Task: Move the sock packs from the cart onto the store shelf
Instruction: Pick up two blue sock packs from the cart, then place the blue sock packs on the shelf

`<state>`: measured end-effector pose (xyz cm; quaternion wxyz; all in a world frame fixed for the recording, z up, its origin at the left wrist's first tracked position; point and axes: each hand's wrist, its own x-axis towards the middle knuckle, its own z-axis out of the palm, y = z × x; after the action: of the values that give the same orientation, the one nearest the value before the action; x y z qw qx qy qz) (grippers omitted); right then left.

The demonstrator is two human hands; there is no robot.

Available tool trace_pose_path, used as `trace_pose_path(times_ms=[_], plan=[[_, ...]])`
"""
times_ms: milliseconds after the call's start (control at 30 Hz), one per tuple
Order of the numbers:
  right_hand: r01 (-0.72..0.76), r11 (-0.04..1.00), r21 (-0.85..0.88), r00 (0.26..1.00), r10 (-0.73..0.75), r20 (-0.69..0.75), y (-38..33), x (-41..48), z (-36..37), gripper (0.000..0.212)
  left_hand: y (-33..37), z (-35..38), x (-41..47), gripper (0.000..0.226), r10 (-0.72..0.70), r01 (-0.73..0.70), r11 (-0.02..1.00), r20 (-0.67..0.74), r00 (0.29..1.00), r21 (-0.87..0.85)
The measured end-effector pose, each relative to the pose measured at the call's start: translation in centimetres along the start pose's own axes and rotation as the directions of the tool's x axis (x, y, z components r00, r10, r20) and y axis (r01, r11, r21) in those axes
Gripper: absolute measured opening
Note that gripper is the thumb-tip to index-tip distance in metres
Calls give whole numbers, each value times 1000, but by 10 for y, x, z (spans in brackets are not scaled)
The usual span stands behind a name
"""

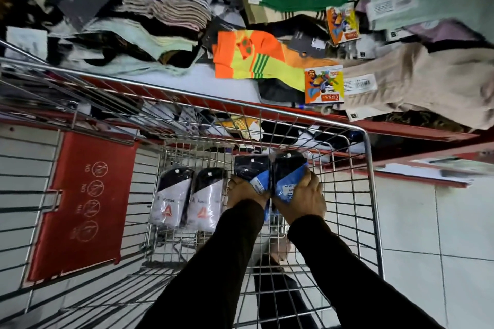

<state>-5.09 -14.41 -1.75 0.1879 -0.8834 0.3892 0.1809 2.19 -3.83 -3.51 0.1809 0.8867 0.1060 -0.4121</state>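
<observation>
Sock packs: two dark-and-blue ones held low at the cart's right side, left hand [244, 191] closed on one pack [253, 168], right hand [303, 195] closed on the other [290, 168], the packs touching. Two white packs [171, 196] lie flat beside them on the cart [366, 168] floor. Likely step: lifting out. Best raise both straight up past the front rim, grips firm on the slick wrap. Beyond the rim, the shelf [192, 79] is crowded; bare patch near its front edge, left of the orange sock [248, 55].
</observation>
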Motion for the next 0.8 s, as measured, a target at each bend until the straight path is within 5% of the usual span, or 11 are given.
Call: trace_pose_path(times_ms=[367,567,800], plan=[[-66,976,209,998,65,15,-21,-35,-59,146,-5,-68,-54,99,75,-83,995,-127,989,-57],[-27,959,284,997,48,-65,-53,-97,-112,129,-30,-139,-118,82,115,-164,971,-264,958,-171],[156,858,490,952,2,-306,-99,-138,-173,137,-30,-232,-175,104,352,-490,859,-527,774,-146]])
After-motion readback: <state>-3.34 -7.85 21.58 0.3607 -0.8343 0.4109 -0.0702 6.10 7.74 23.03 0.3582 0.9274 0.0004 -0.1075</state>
